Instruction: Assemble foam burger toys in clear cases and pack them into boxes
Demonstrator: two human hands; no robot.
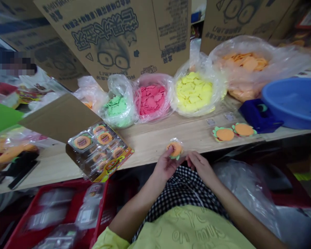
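Note:
My left hand (166, 166) is closed on a burger-shaped foam piece (176, 148), orange with a green edge, with clear plastic around it. The thumb presses on its face. Just to the right, my right hand (200, 165) has its fingers drawn together close to the clear plastic; what they pinch, if anything, is too small to tell. Two more orange-and-green foam burgers (223, 134) lie on the table to the right. An open cardboard display box (114, 166) on the left holds several packed burgers in clear shells.
Along the table (145, 138) stand plastic bags of green pieces (116, 106), pink pieces (151, 99), yellow pieces (194, 90) and orange pieces (248, 62). A blue tape dispenser (259, 116) and blue basin (295, 100) are right. A red crate (103, 207) sits below left; large cartons (145, 38) stand behind.

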